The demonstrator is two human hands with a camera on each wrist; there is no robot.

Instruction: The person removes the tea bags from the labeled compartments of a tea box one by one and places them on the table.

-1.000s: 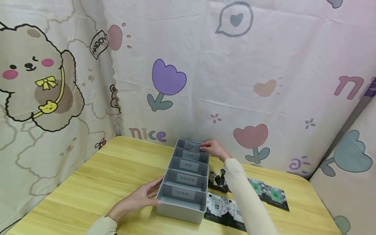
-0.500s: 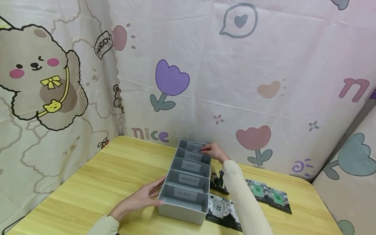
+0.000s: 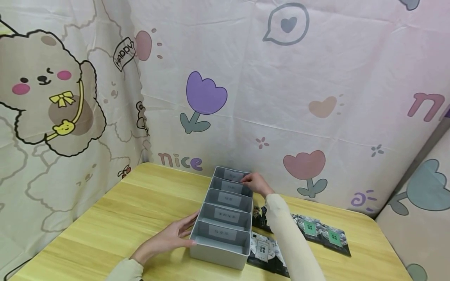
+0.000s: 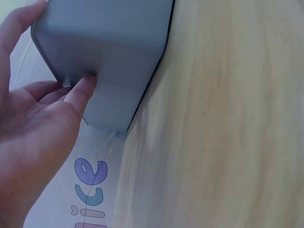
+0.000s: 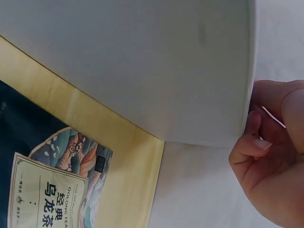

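A long grey storage box (image 3: 219, 255) with several labelled compartments stands on the table, running away from me. My left hand (image 3: 172, 236) holds its near left corner, thumb at the front and fingers against the side. In the left wrist view a fingertip (image 4: 88, 85) presses the grey wall. At the far right corner my right hand (image 3: 256, 182) has its fingertips over the rim of the back compartment. The right wrist view shows the right hand's curled fingers and thumb (image 5: 256, 147) pinching that edge. No loose object shows in the box.
Right of the box lie flat tea pouches: a dark oolong tea pouch (image 5: 52, 194), pouches with white labels (image 3: 261, 249) and pouches with green labels (image 3: 310, 228). My right sleeve (image 3: 291, 234) covers some of them. A printed curtain (image 3: 239, 86) hangs right behind the wooden table (image 3: 154, 199).
The head view has shifted slightly, moving the scene a little to the right in the picture. Both hands keep their places at the box; the pouches lie as before.
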